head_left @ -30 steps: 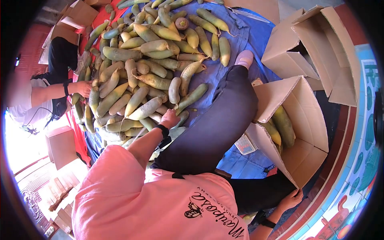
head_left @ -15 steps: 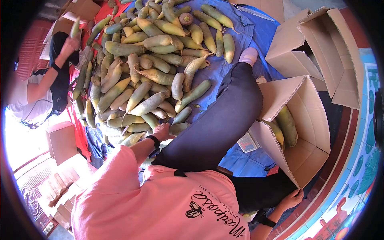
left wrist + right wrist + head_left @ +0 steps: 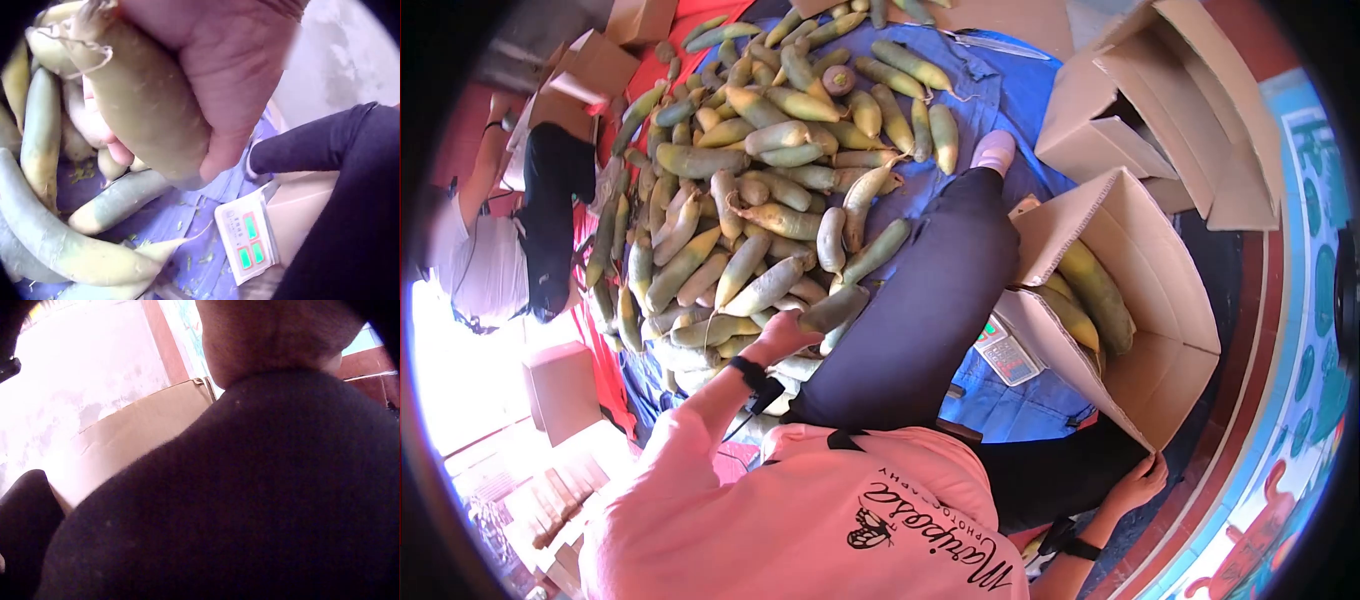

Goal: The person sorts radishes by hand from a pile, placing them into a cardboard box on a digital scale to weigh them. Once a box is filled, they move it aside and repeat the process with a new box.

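Note:
My left hand (image 3: 783, 338) grips a thick green radish (image 3: 835, 308) at the near edge of the radish pile (image 3: 770, 220). In the left wrist view, the fingers and thumb of this hand (image 3: 231, 75) wrap round the radish (image 3: 147, 106), its rooty tip toward the top left. Low on the right, my right hand (image 3: 1138, 485) holds the bottom corner of an open cardboard box (image 3: 1170, 300) with several radishes (image 3: 1100, 290) inside. The right wrist view shows part of that hand (image 3: 275, 334) above a dark trouser leg, its fingers hidden.
A scale (image 3: 1008, 358) with lit green displays stands between my raised leg and the box. More open cardboard boxes (image 3: 1190, 110) are at the upper right. Blue sheeting (image 3: 1010, 95) lies under the pile. Another person (image 3: 490, 250) sits at the far left.
My left hand has lifted a radish from the pile's near edge. My right hand stays at the box corner. The other person's arm, raised with a radish half a second ago, now reaches further back.

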`<state>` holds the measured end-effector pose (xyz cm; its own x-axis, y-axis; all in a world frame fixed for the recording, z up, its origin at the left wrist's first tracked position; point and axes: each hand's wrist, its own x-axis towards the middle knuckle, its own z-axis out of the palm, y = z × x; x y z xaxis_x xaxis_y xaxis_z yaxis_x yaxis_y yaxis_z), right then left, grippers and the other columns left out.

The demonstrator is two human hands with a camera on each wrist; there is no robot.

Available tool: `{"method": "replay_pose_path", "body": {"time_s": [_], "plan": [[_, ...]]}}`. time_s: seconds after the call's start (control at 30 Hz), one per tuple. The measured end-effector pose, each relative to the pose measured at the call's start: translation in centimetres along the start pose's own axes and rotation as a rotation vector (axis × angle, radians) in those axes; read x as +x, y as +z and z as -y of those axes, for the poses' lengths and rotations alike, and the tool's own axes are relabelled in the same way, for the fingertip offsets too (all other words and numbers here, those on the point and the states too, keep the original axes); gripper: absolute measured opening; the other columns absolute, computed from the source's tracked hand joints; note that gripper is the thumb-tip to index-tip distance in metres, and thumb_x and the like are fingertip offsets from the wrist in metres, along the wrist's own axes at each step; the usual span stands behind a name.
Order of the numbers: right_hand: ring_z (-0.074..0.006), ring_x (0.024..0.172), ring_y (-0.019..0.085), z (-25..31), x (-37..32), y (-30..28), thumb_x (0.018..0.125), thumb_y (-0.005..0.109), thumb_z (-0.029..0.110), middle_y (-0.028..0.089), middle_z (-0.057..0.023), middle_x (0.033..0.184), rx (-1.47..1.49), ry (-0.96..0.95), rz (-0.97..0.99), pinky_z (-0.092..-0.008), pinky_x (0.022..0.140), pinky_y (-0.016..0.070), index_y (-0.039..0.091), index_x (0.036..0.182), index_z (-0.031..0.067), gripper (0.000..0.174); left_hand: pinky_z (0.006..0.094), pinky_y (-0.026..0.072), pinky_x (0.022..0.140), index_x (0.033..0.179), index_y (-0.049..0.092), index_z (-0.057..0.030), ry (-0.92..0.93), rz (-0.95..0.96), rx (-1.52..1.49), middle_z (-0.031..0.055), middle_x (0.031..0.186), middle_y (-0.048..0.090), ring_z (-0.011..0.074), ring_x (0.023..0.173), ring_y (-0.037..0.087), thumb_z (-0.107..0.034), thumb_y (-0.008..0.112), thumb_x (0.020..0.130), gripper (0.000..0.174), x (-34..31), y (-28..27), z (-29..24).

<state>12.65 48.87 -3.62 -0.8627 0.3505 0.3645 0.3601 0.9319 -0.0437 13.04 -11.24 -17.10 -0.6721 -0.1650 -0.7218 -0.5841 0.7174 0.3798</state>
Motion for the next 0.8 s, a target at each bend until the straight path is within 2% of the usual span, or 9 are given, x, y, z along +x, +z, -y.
{"method": "replay_pose_path", "body": {"time_s": [0.07, 0.17, 0.2, 0.27, 0.33, 0.47, 0.6, 0.67, 0.8], "plan": [[-0.0327, 0.093, 0.054, 0.2, -0.2, -0.2, 0.090, 0.048, 0.020, 0.060, -0.0151, 0.100, -0.015, 0.047, -0.003, -0.0414, 0.083, 0.0399, 0.060, 0.103, 0.0011, 0.026, 0.0354, 0.0431, 0.090, 0.115, 0.051, 0.0099, -0.044, -0.180, -0.066, 0.0243, 0.107, 0.060, 0.0303, 0.103, 0.058, -0.042, 0.074, 0.066, 0.075, -1.4, -1.9, -1.7], [-0.0307, 0.093, 0.054, 1.0, 0.0, -0.5, 0.089, 0.049, 0.017, 0.061, -0.0131, 0.098, 0.016, 0.003, -0.025, -0.0399, 0.083, 0.0399, 0.061, 0.100, 0.0029, 0.021, 0.0331, 0.0436, 0.090, 0.114, 0.050, 0.0118, 0.043, -0.410, -0.141, 0.0235, 0.104, 0.061, 0.0268, 0.101, 0.058, -0.031, 0.075, 0.066, 0.069, -2.6, -5.5, -4.6], [-0.0307, 0.093, 0.054, 1.1, -0.1, -0.7, 0.089, 0.049, 0.017, 0.061, -0.0131, 0.098, 0.010, 0.023, -0.034, -0.0399, 0.083, 0.0399, 0.061, 0.100, 0.0029, 0.021, 0.0338, 0.0440, 0.088, 0.112, 0.052, 0.0095, 0.057, -0.383, -0.258, 0.0221, 0.099, 0.061, 0.0277, 0.096, 0.059, -0.030, 0.075, 0.066, 0.064, -3.3, -7.4, -6.3], [-0.0303, 0.093, 0.054, 1.7, -0.1, -0.8, 0.089, 0.049, 0.016, 0.061, -0.0127, 0.098, 0.038, 0.026, -0.052, -0.0395, 0.083, 0.0397, 0.061, 0.100, 0.0029, 0.021, 0.0354, 0.0435, 0.087, 0.109, 0.054, 0.0065, 0.256, -0.446, -0.250, 0.0197, 0.098, 0.060, 0.0284, 0.094, 0.058, -0.026, 0.076, 0.066, 0.059, -4.8, -10.6, -10.3], [-0.0297, 0.094, 0.054, 1.7, -0.1, -1.0, 0.088, 0.050, 0.014, 0.061, -0.0119, 0.099, 0.076, 0.016, -0.071, -0.0385, 0.085, 0.0392, 0.060, 0.099, 0.0033, 0.019, 0.0367, 0.0428, 0.087, 0.109, 0.053, 0.0043, 0.462, -0.659, -0.083, 0.0179, 0.100, 0.057, 0.0290, 0.095, 0.056, -0.023, 0.076, 0.064, 0.057, -4.8, -12.1, -12.3], [-0.0299, 0.095, 0.053, 1.5, -0.5, -0.9, 0.087, 0.051, 0.014, 0.060, -0.0118, 0.101, 0.105, 0.040, -0.100, -0.0389, 0.086, 0.0388, 0.060, 0.099, 0.0036, 0.018, 0.0375, 0.0438, 0.084, 0.108, 0.054, -0.0013, 0.870, -0.714, 0.184, 0.0160, 0.098, 0.055, 0.0338, 0.093, 0.055, -0.016, 0.077, 0.058, 0.057, -8.3, -14.7, -21.4], [-0.0307, 0.094, 0.052, 1.0, -0.6, -0.9, 0.085, 0.053, 0.011, 0.059, -0.0122, 0.098, 0.178, 0.052, -0.121, -0.0397, 0.084, 0.0392, 0.059, 0.097, 0.0032, 0.016, 0.0356, 0.0453, 0.082, 0.113, 0.052, -0.0024, 1.033, -0.505, 0.323, 0.0149, 0.099, 0.054, 0.0331, 0.090, 0.055, -0.011, 0.076, 0.058, 0.061, -10.1, -14.6, -29.5], [-0.0307, 0.094, 0.052, 1.1, -0.6, -1.1, 0.084, 0.053, 0.009, 0.059, -0.0124, 0.098, 0.225, 0.052, -0.117, -0.0393, 0.084, 0.0392, 0.059, 0.096, 0.0026, 0.015, 0.0376, 0.0466, 0.076, 0.111, 0.052, -0.0032, 1.209, -0.341, 0.397, 0.0142, 0.095, 0.054, 0.0346, 0.086, 0.056, -0.010, 0.075, 0.058, 0.058, -10.3, -13.4, -33.2], [-0.0305, 0.094, 0.052, 1.2, -0.7, -1.5, 0.083, 0.053, 0.006, 0.059, -0.0128, 0.098, 0.286, 0.076, -0.139, -0.0390, 0.085, 0.0388, 0.058, 0.094, 0.0015, 0.013, 0.0388, 0.0467, 0.073, 0.109, 0.052, -0.0043, 1.410, -0.297, 0.535, 0.0130, 0.092, 0.054, 0.0344, 0.087, 0.055, -0.010, 0.075, 0.061, 0.053, -8.8, -9.6, -38.7]]}}
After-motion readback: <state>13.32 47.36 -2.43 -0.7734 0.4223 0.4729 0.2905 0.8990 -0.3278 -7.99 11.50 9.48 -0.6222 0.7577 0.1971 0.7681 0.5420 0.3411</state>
